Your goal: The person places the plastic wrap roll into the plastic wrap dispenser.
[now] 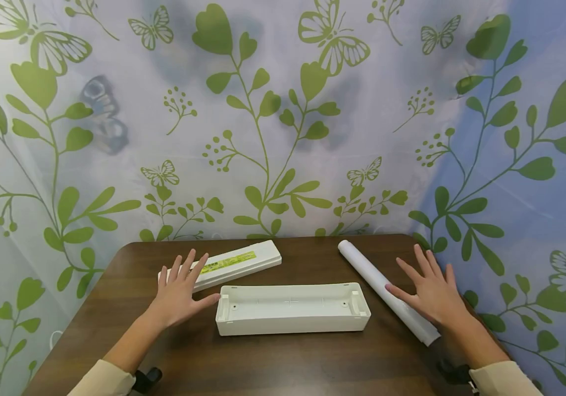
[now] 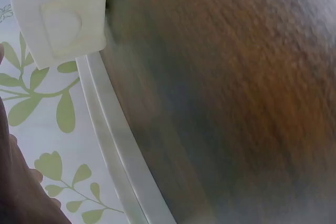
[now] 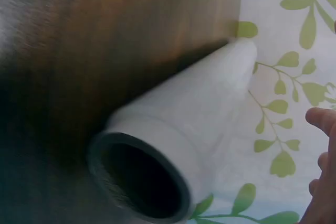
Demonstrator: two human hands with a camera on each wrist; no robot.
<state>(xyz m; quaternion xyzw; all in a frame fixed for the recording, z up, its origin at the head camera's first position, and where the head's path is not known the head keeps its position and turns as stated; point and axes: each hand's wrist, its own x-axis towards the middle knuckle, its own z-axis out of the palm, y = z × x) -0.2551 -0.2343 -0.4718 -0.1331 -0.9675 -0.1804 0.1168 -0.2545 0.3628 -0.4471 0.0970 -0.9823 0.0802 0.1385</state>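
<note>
A long white plastic box (image 1: 292, 325), topless, sits mid-table with its hollow side up. Behind it to the left lies a white lid (image 1: 267, 253) with a yellow-green label, set at a slant. My left hand (image 1: 176, 300) is spread over the lid's near left end, hiding part of it; whether its thumb touches the box's left end cannot be told. On the right, a roll of whitish film or sheet (image 1: 379, 283) on a hollow core (image 3: 139, 177) lies diagonally. My right hand (image 1: 436, 297) spreads its fingers just right of the roll, holding nothing.
The brown wooden table (image 1: 283, 366) has rounded far corners. A pale curtain (image 1: 283, 181) with green leaves and butterflies hangs close behind it and along both sides. Dark straps (image 1: 148, 379) circle both wrists below beige sleeves.
</note>
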